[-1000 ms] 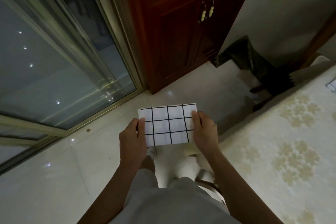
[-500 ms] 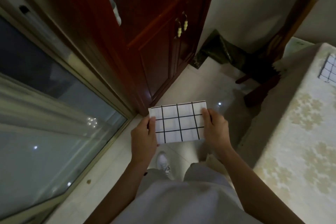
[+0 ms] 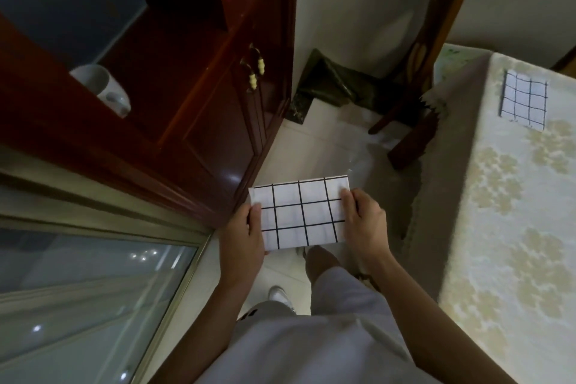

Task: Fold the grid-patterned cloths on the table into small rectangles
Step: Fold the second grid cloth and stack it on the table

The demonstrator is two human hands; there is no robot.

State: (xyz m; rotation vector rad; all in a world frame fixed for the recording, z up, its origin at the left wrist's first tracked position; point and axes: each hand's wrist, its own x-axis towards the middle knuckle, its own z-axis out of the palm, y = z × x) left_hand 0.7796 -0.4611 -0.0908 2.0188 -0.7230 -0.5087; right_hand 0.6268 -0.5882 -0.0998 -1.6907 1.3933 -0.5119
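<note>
Grid cloth (image 3: pixel 300 213), folded to a rectangle, sits between our hands, off the table (image 3: pixel 514 227). Our left hand (image 3: pixel 241 243) pinches its left edge, thumb on top; right hand (image 3: pixel 364 221) pinches the right edge. Second grid cloth (image 3: pixel 523 100) lies on the table, well right of and beyond the grip.

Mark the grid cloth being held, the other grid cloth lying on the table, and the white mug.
held grid cloth (image 3: pixel 299 213), head view, middle of its upper face
other grid cloth (image 3: pixel 523 100), head view, its centre squares
white mug (image 3: pixel 103 89), head view, its side wall
</note>
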